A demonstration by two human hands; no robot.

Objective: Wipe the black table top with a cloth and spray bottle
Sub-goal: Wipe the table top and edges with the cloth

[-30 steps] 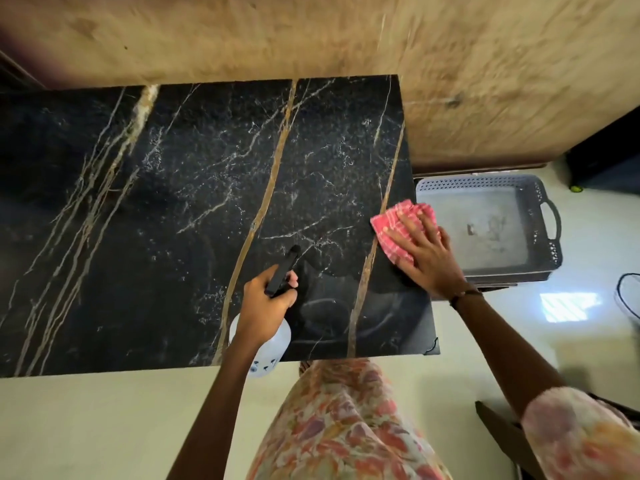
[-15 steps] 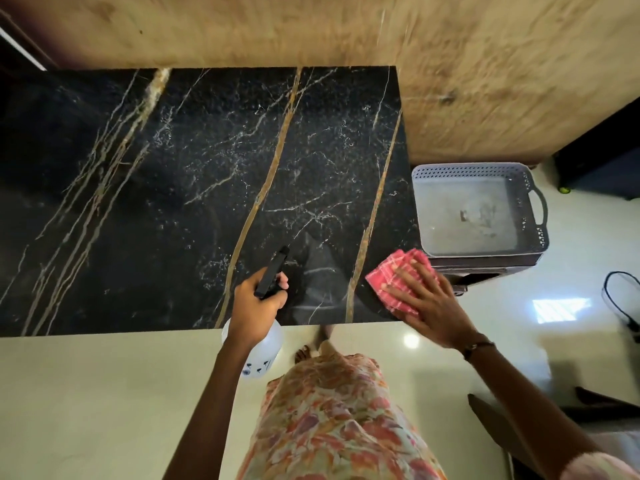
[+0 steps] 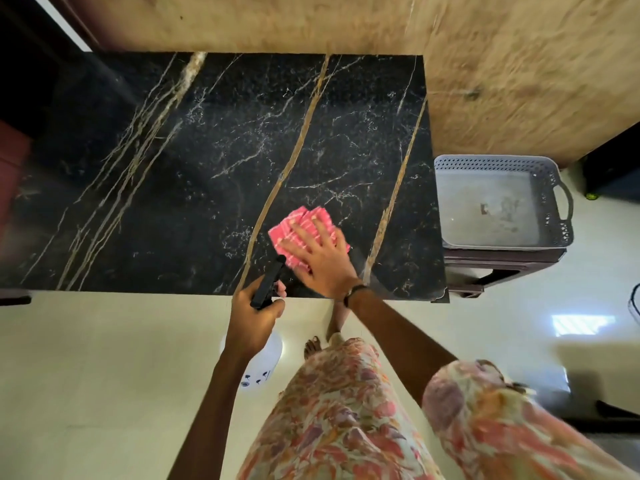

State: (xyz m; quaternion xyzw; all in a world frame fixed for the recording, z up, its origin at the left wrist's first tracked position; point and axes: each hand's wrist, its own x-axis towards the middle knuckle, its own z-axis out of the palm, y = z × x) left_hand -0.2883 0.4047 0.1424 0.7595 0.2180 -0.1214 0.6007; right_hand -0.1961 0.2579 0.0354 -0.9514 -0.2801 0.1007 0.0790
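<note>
The black marble table top (image 3: 207, 174) with gold and white veins fills the upper middle of the head view. My right hand (image 3: 320, 259) lies flat, fingers spread, pressing a pink checked cloth (image 3: 303, 223) onto the table near its front edge. My left hand (image 3: 254, 317) grips the black trigger head of a white spray bottle (image 3: 261, 365), held just off the front edge, nozzle pointing toward the cloth. The hand and forearm hide most of the bottle's body.
A grey perforated plastic tray (image 3: 498, 202) rests on a dark low stand right of the table. A tan textured wall (image 3: 519, 81) runs behind. Glossy cream floor (image 3: 86, 375) lies in front, where my floral dress (image 3: 339, 420) and feet show.
My right hand has slid the cloth leftward from the table's front right corner to beside the spray nozzle. My left hand with the bottle stays at the front edge.
</note>
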